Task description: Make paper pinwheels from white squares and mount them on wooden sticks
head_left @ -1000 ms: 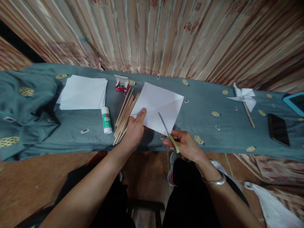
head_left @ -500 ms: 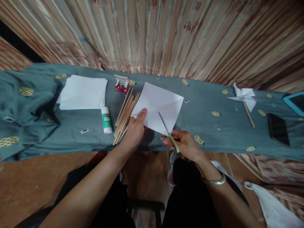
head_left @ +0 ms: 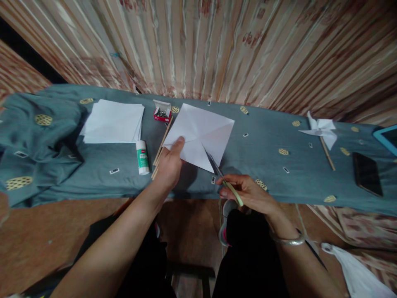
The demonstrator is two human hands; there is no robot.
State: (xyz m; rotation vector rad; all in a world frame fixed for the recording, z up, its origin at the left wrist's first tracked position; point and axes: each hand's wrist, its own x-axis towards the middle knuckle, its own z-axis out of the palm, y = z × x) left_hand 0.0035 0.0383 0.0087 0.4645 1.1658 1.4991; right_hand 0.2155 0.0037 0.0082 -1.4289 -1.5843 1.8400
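A square white sheet of paper [head_left: 198, 124] with crease lines is pinched at its left corner by my left hand [head_left: 170, 163], thumb on top. Below the sheet's lower corner, my right hand [head_left: 248, 192] grips scissors [head_left: 231, 190] with pale green handles. Their blades point up and left at a slit that runs from the lower corner toward the middle. Another slit lies near my left thumb. Thin wooden sticks [head_left: 163, 142] lie partly hidden beneath the paper and my left hand.
A stack of white paper [head_left: 113, 122] lies at left, near a glue stick [head_left: 142, 157] and a small red box [head_left: 162, 111] of metal pieces. Rightward are a paper pinwheel [head_left: 321, 126] on a stick, a black phone [head_left: 367, 174] and a blue-edged device [head_left: 386, 137].
The scissors have drawn back down and right from the paper, leaving the slit visible. My left hand has carried the sheet slightly left, covering more of the sticks.
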